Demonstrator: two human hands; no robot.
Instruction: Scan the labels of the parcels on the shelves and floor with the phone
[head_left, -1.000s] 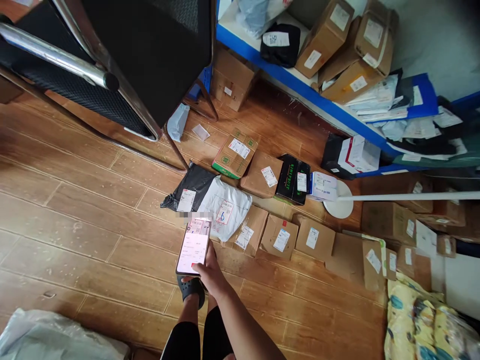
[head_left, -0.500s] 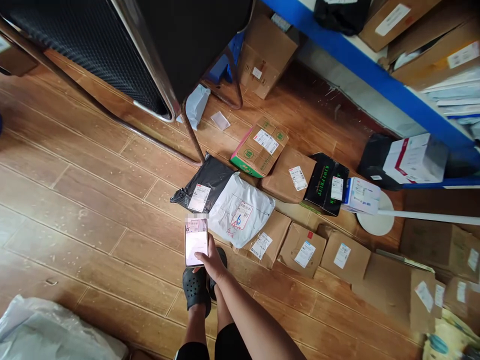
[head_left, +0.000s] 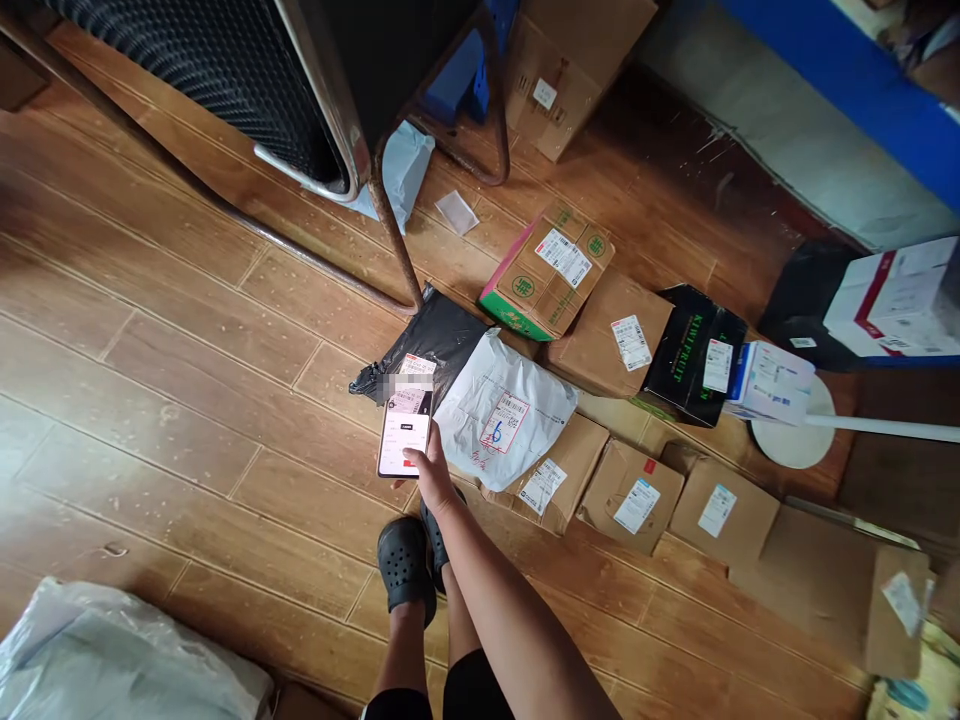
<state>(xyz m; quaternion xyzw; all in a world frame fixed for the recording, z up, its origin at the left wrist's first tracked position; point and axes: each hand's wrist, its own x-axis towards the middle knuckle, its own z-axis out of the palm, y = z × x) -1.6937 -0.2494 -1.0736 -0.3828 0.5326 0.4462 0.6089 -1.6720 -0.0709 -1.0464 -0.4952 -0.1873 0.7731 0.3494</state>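
Note:
In my right hand (head_left: 433, 472) is a smartphone (head_left: 397, 432), its lit screen facing up and the thumb lying over the lower part of the screen. Beyond the phone's top edge, a black plastic parcel bag (head_left: 454, 335) lies on the floor, its white label partly covered by the phone. Just right of the phone rests a white parcel bag (head_left: 502, 395) with a label and a handwritten blue mark. It overlaps a brown carton (head_left: 574, 470). My left hand is out of view.
Labelled cartons (head_left: 634, 495) run rightward in two rows, among them a black kiwifruit box (head_left: 694, 360). A black chair (head_left: 330, 100) with rusty metal legs stands at upper left. Clear plastic wraps a bundle (head_left: 127, 660) at lower left. My clogs (head_left: 405, 565) are below the phone.
The phone and my right hand have moved up towards the black bag, and the phone now covers part of its label. The phone's screen content differs. The view has shifted.

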